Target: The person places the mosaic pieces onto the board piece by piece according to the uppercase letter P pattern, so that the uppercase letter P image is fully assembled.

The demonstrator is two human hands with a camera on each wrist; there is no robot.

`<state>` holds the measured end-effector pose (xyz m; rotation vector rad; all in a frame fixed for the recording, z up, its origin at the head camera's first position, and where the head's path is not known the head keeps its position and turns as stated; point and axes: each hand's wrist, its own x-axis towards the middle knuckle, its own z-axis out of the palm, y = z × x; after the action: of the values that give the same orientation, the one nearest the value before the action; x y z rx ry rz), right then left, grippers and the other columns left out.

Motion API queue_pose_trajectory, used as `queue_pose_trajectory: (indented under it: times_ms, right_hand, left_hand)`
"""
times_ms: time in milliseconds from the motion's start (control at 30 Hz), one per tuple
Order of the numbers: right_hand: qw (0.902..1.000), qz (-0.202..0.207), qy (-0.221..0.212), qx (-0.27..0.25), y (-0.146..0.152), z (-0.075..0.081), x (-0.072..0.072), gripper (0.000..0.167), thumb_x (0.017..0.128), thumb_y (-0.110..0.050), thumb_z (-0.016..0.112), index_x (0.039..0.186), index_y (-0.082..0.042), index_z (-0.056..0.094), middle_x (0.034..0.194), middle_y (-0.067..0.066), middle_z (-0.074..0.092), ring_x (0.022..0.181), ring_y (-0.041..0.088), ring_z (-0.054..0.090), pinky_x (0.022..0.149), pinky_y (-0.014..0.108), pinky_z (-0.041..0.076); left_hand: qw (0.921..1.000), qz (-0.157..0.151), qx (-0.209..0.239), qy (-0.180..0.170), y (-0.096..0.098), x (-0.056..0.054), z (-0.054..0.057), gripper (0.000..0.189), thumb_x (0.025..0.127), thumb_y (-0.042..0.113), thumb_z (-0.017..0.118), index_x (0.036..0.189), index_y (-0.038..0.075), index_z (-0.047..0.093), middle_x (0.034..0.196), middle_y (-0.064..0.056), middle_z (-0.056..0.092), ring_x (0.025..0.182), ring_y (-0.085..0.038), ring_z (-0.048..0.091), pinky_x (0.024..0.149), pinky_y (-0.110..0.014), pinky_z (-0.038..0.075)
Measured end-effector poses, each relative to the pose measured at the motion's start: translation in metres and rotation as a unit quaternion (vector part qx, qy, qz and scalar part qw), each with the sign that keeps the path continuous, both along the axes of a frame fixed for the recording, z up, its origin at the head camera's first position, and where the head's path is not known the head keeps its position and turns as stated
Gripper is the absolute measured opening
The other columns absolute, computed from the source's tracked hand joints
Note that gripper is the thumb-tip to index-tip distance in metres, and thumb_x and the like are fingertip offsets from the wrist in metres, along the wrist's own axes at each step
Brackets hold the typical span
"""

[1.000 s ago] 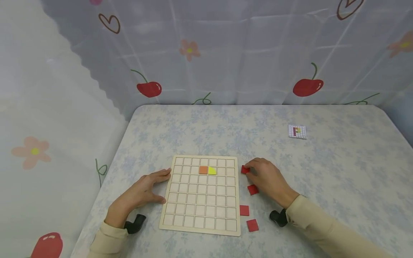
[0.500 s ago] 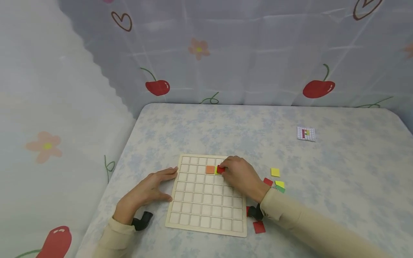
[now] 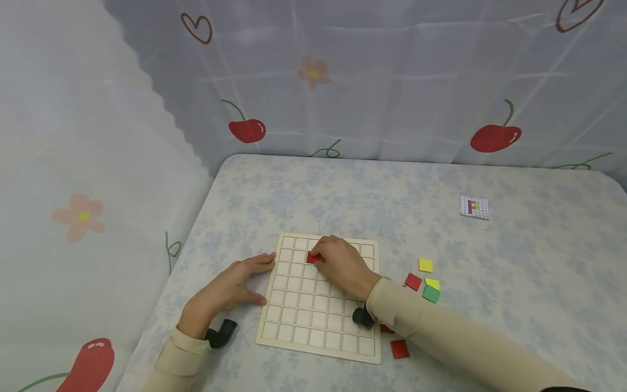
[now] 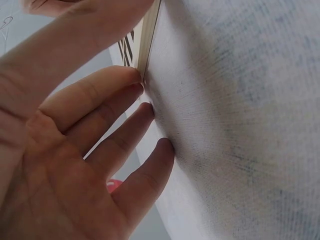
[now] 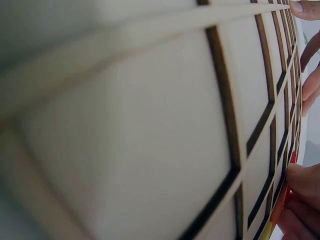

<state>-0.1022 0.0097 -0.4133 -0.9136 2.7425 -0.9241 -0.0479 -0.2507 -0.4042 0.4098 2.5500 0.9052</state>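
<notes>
A pale wooden grid board (image 3: 303, 332) lies on the table between my hands. My right hand (image 3: 343, 265) pinches a red square tile (image 3: 311, 257) between thumb and fingers, at a cell in the second row from the far edge. In the right wrist view an orange tile (image 5: 280, 206) and a yellow tile (image 5: 266, 231) sit in the same row; in the head view the right hand hides them. My left hand (image 3: 227, 286) rests along the board's left edge, fingers spread, fingertips at the rim. The left wrist view shows those fingers (image 4: 127, 135) relaxed beside it.
Right of the board lie a red tile (image 3: 413, 281), a yellow square (image 3: 425, 265), another yellow piece (image 3: 432, 283), a green piece (image 3: 431, 294) and a red tile (image 3: 399, 349). A further red tile is partly under the right sleeve. A small pattern card (image 3: 474, 207) lies far right.
My right hand has carried the red tile from the table right of the board leftward over the grid, past the yellow and orange tiles. The left hand keeps its place at the edge.
</notes>
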Motion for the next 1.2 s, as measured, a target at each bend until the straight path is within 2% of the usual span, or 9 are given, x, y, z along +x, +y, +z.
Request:
queue_pose_trajectory:
  times_ms: [167,333,467,633,733,867,1033,1200]
  right_hand:
    - [0.9998,0.012,-0.009,-0.009,-0.001,-0.001,-0.001,0.015,0.088,-0.006,0.073,0.103,-0.006,0.076,0.100,0.003,0.068,0.096,0.020,0.063,0.082,0.031,0.053]
    - [0.9998,0.021,0.004,-0.005,0.002,-0.001,0.000,0.018,0.089,-0.003,0.070,0.105,-0.008,0.076,0.101,0.002,0.068,0.095,0.019,0.063,0.081,0.031,0.053]
    - [0.9997,0.016,0.019,0.008,0.006,0.000,0.002,0.022,0.089,-0.004,0.067,0.109,-0.008,0.075,0.106,0.003,0.068,0.099,0.019,0.063,0.083,0.031,0.053]
    - [0.9994,-0.003,0.034,0.009,0.020,0.004,0.011,0.021,0.088,-0.006,0.071,0.109,-0.008,0.074,0.109,0.004,0.068,0.105,0.021,0.062,0.089,0.035,0.052]
    - [0.9995,-0.024,0.022,0.002,0.037,0.007,0.020,0.022,0.088,-0.008,0.072,0.110,-0.008,0.073,0.111,0.004,0.068,0.109,0.022,0.061,0.095,0.041,0.050]
    - [0.9979,-0.062,0.017,-0.006,0.068,0.007,0.031,0.025,0.087,-0.009,0.074,0.112,-0.006,0.073,0.113,0.004,0.068,0.110,0.023,0.062,0.095,0.044,0.050]
    - [0.9939,-0.107,0.029,-0.001,0.110,0.003,0.041,0.026,0.084,-0.006,0.077,0.110,-0.005,0.073,0.112,0.006,0.068,0.099,0.022,0.064,0.083,0.041,0.055]
    - [0.9875,-0.156,0.018,0.018,0.141,0.000,0.052,0.024,0.083,-0.007,0.077,0.107,-0.004,0.074,0.110,0.007,0.068,0.094,0.023,0.062,0.081,0.043,0.054]
  left_hand:
    - [1.0000,0.003,-0.001,-0.003,0.000,-0.001,-0.001,0.081,0.072,0.009,0.087,0.142,-0.004,0.049,0.156,-0.011,0.034,0.144,-0.035,0.027,0.111,-0.051,0.034]
    - [1.0000,0.001,-0.001,-0.004,0.001,-0.001,0.000,0.080,0.072,0.008,0.087,0.141,-0.005,0.049,0.156,-0.012,0.034,0.144,-0.035,0.028,0.111,-0.051,0.034]
    - [1.0000,-0.001,0.002,-0.005,0.001,-0.001,0.000,0.081,0.071,0.008,0.087,0.141,-0.006,0.049,0.156,-0.013,0.034,0.144,-0.036,0.028,0.111,-0.052,0.033]
    - [1.0000,-0.001,0.008,-0.004,0.000,-0.001,0.001,0.082,0.071,0.009,0.087,0.141,-0.006,0.048,0.156,-0.014,0.034,0.144,-0.037,0.027,0.110,-0.053,0.033]
    - [1.0000,0.000,0.007,-0.002,0.000,0.000,0.000,0.082,0.071,0.009,0.087,0.141,-0.006,0.048,0.156,-0.014,0.034,0.144,-0.037,0.027,0.110,-0.053,0.033]
    - [1.0000,-0.001,0.000,0.000,0.000,0.000,0.001,0.081,0.071,0.008,0.087,0.141,-0.006,0.049,0.156,-0.014,0.035,0.144,-0.038,0.028,0.110,-0.053,0.034]
    - [1.0000,0.000,-0.004,0.005,0.001,-0.001,0.004,0.082,0.071,0.008,0.087,0.142,-0.005,0.048,0.156,-0.014,0.035,0.144,-0.037,0.028,0.110,-0.053,0.035]
    - [1.0000,0.002,-0.004,0.000,0.002,0.000,0.002,0.084,0.071,0.009,0.087,0.143,-0.004,0.047,0.156,-0.014,0.034,0.144,-0.038,0.028,0.110,-0.053,0.034]
